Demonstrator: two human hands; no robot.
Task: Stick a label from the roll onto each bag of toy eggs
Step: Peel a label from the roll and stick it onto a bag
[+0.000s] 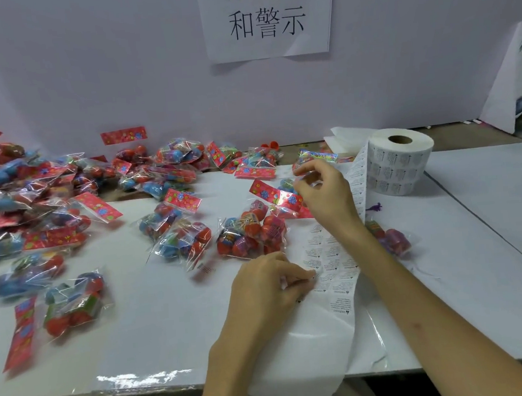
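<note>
White bench (170, 332), lower centre: my left hand (270, 282) pinches a label (315, 275), likely flimsy, by its corner; right hand (325, 192) pinches a slippery-looking bag (272, 193).

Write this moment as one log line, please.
left hand pinches label strip edge | right hand at bag, grip unclear | roll standing on end

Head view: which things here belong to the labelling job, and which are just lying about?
Job in hand:
label roll
label strip, pinched by the left hand
bags of toy eggs, with the right hand by one of them

Lying about:
wall sign
small purple toy
folded white paper
</note>
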